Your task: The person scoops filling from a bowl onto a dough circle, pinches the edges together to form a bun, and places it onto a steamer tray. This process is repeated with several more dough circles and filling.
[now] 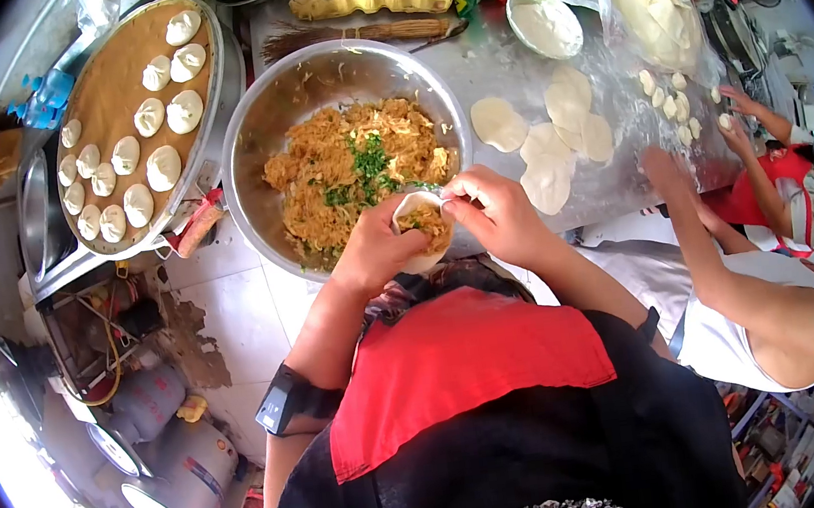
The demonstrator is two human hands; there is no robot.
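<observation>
Between my hands, at the near rim of a large metal bowl (253, 226), is a round dough wrapper (420, 262) with brown filling (426, 220) in it. My left hand (376, 247) cups the wrapper from the left, its thumb over the filling. My right hand (493, 212) pinches the wrapper's right edge between thumb and fingers. More filling mixed with chopped greens (371, 158) lies in the bowl. Flat wrappers (499, 124) lie on the metal table right of the bowl. The palm-side fingers of my left hand are partly hidden.
A round tray (97, 89) with several pleated buns stands at the left. Behind the bowl are a straw brush (357, 35) and an egg carton (368, 1). A flour bowl (545, 25) and dough pieces (668, 108) lie right, near two other people (759, 304).
</observation>
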